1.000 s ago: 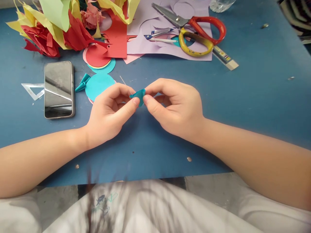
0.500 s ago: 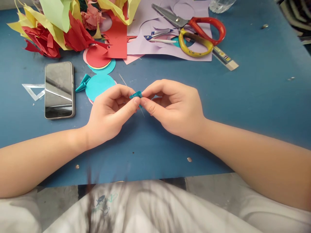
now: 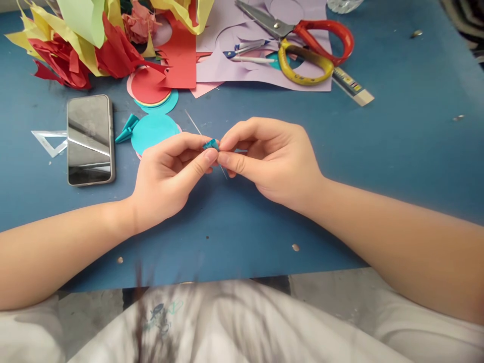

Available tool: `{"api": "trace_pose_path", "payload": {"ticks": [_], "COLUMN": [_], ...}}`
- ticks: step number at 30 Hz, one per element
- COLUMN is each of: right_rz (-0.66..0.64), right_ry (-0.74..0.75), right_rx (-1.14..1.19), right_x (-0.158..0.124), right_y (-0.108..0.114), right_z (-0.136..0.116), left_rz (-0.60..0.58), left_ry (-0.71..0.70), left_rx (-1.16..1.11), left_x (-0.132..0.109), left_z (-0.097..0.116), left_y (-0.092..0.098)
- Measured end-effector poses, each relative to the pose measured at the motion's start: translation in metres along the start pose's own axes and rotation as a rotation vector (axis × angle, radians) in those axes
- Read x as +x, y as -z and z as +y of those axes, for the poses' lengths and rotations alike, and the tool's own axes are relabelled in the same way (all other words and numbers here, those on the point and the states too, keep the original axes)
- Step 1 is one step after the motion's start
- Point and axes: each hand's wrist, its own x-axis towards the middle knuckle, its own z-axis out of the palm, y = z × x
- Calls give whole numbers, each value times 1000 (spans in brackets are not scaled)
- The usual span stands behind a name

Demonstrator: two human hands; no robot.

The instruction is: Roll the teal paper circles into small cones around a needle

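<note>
Both my hands meet over the blue table [image 3: 397,151], pinching a small folded teal paper piece [image 3: 210,145] between thumbs and forefingers. My left hand [image 3: 170,174] grips it from the left, my right hand [image 3: 270,156] from the right. A thin wire or needle [image 3: 192,122] runs slantwise through the pinch, sticking out above and below the fingers. Most of the paper piece is hidden by my fingertips.
A teal paper circle [image 3: 151,132] and a folded teal cone [image 3: 127,128] lie just left of my hands. A phone [image 3: 89,139] and clear set square [image 3: 49,141] sit further left. Crumpled coloured paper [image 3: 86,40], red circles [image 3: 150,86], scissors [image 3: 306,43] and a ruler [image 3: 353,86] lie behind.
The teal piece has been folded or rolled smaller between my fingertips, with less of it showing. My hands have stayed in the same spot, pinched closer together.
</note>
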Motion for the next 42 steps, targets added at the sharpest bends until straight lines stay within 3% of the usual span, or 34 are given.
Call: {"api": "trace_pose_path", "payload": {"ticks": [8, 12, 19, 25, 39, 42], "right_rz": [105, 97, 91, 54, 62, 51], "right_ry": [85, 88, 314, 429, 390, 405], "right_rx": [-193, -286, -438, -512, -515, -550], "right_x": [-5, -6, -7, -5, -7, -7], "right_y": [-1, -2, -2, 2, 0, 1], "right_z": [-1, -1, -4, -3, -7, -7], "left_rz": [27, -15, -19, -45, 29, 29], "left_ry": [43, -39, -128, -131, -52, -100], "left_rx": [79, 85, 157, 228, 81, 77], "left_x": [-2, 0, 3, 1, 2, 1], "left_z": [-5, -10, -24, -13, -14, -8], "left_y": [2, 6, 12, 10, 5, 1]}}
